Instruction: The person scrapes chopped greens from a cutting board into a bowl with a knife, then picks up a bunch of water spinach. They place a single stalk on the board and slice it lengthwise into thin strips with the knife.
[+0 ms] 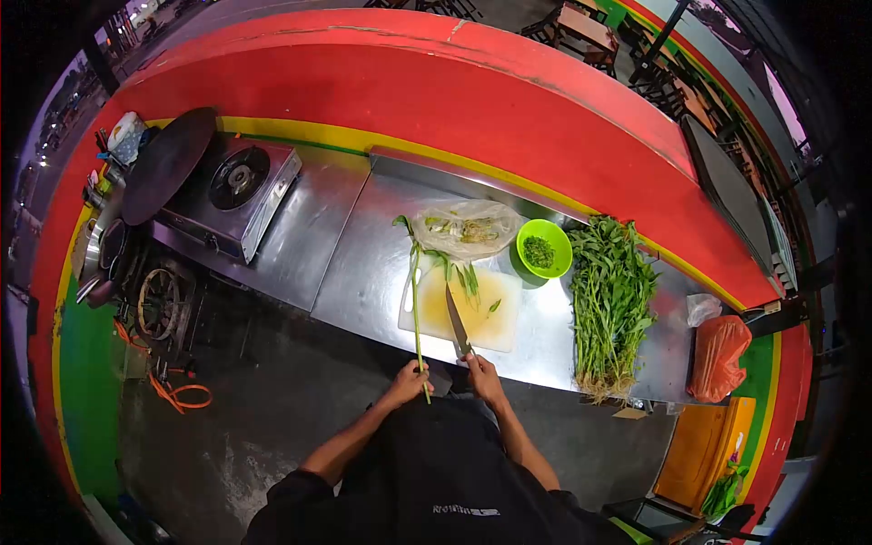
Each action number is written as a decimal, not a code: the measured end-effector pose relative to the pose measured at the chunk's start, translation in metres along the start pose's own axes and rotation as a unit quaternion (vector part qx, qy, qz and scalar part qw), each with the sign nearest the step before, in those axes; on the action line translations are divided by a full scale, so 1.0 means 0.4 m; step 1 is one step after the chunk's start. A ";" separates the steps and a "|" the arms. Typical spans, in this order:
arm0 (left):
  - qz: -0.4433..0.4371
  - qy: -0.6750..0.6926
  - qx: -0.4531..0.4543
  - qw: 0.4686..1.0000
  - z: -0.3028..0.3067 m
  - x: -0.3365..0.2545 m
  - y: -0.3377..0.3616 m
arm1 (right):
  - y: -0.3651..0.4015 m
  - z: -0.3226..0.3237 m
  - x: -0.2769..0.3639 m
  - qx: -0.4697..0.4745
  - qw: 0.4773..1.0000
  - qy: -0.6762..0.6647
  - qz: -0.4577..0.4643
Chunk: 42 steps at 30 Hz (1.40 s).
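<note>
My left hand (409,385) is closed round the lower end of a long green stalk (417,304), which looks like a spring onion. It runs up past the left side of the cutting board, and its top droops over. In my right hand (482,376) is the handle of a kitchen knife (457,322), its blade pointing away from me over the cutting board (495,336). Cut green pieces (468,280) lie on the yellow-stained board. Behind it sits a clear plastic bag (468,227) with pale and green plant bits inside. A green bowl (554,234) holds finely chopped greens (539,252).
A big pile of leafy greens with roots (613,304) lies on the steel counter (350,263) at right, beside a red plastic bag (722,357). To the left stand a gas stove (238,182) and a large dark wok (171,166). A red wall (436,100) borders the counter's far side.
</note>
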<state>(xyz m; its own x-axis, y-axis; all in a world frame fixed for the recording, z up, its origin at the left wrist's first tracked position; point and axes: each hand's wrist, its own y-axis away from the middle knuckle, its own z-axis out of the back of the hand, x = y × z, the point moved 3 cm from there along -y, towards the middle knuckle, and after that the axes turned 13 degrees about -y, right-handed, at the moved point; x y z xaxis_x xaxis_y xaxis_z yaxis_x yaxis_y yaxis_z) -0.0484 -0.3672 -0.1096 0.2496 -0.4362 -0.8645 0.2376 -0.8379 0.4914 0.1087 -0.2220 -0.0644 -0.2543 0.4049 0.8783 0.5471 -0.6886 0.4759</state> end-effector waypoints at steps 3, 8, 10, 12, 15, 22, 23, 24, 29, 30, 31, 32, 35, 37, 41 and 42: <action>0.011 -0.038 -0.047 0.998 0.010 -0.015 0.005 | -0.011 0.007 -0.017 0.012 1.000 -0.003 0.003; -0.025 -0.100 -0.067 0.992 0.035 -0.054 0.039 | -0.033 0.004 0.020 -0.025 0.997 0.068 0.033; -0.037 -0.147 -0.068 0.986 0.047 -0.068 0.060 | -0.034 -0.007 0.085 -0.113 0.951 0.200 0.209; -0.035 -0.148 -0.072 0.986 0.060 -0.054 0.062 | -0.033 -0.006 0.140 -0.104 0.962 0.217 0.128; -0.013 -0.154 -0.099 0.983 0.081 -0.071 0.083 | -0.040 -0.005 0.195 -0.147 0.918 0.342 0.140; -0.067 -0.213 -0.140 0.965 0.127 -0.108 0.104 | -0.046 0.041 0.213 -0.118 0.870 0.455 0.148; -0.051 -0.215 -0.138 0.966 0.128 -0.110 0.106 | -0.038 0.050 0.211 -0.121 0.869 0.457 0.148; -0.051 -0.212 -0.140 0.966 0.125 -0.123 0.115 | -0.029 0.058 0.217 -0.119 0.868 0.459 0.149; -0.046 -0.155 -0.100 0.982 0.112 -0.112 0.115 | 0.003 0.096 0.229 -0.058 0.875 0.460 0.139; -0.046 -0.155 -0.100 0.982 0.109 -0.087 0.102 | 0.007 0.102 0.229 -0.047 0.880 0.453 0.133; -0.055 -0.113 -0.106 0.986 0.105 -0.069 0.089 | 0.010 0.104 0.232 -0.048 0.878 0.456 0.136; -0.064 -0.071 -0.112 0.989 0.102 -0.051 0.077 | 0.007 0.103 0.234 -0.048 0.878 0.457 0.137; -0.063 -0.091 -0.143 0.984 0.096 -0.112 0.091 | 0.001 0.089 0.249 -0.052 0.903 0.403 0.138; -0.052 -0.117 -0.168 0.977 0.100 -0.123 0.091 | -0.023 0.067 0.254 -0.079 0.899 0.406 0.146; -0.052 -0.152 -0.191 0.968 0.118 -0.137 0.106 | -0.067 0.033 0.274 -0.117 0.872 0.444 0.173; -0.054 -0.153 -0.191 0.968 0.122 -0.152 0.114 | -0.076 0.030 0.274 -0.118 0.861 0.463 0.175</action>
<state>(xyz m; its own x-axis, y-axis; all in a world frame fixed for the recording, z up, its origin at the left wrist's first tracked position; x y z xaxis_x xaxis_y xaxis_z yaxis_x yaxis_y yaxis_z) -0.0986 -0.3948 -0.0397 -0.0719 -0.4788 -0.8750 0.5910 -0.7271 0.3493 0.0737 -0.1495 0.0170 -0.6929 -0.4304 0.5785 0.5702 -0.8181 0.0744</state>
